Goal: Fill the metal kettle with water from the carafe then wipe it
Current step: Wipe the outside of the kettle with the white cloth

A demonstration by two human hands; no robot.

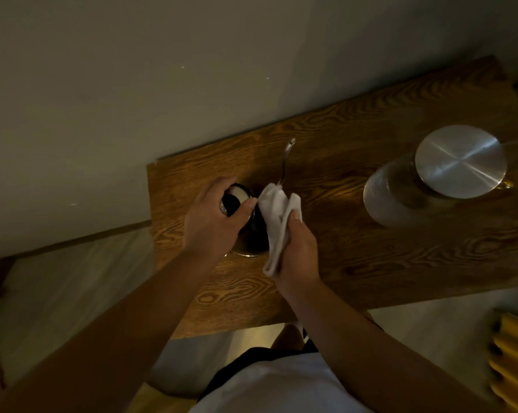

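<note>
Down on the wooden bench [371,257], the metal kettle [251,231] stands near its left end, thin spout [286,159] pointing far toward the wall. The left hand [213,219] grips the kettle's top, while the right hand [296,248] clutches a white cloth [277,216] pressed against the kettle's right side. Well apart to the right stands the carafe [400,198], its metal lid [460,162] on.

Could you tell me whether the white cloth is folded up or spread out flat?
Folded up: the white cloth is bunched in the right hand, pressed against the dark metal kettle.
</note>
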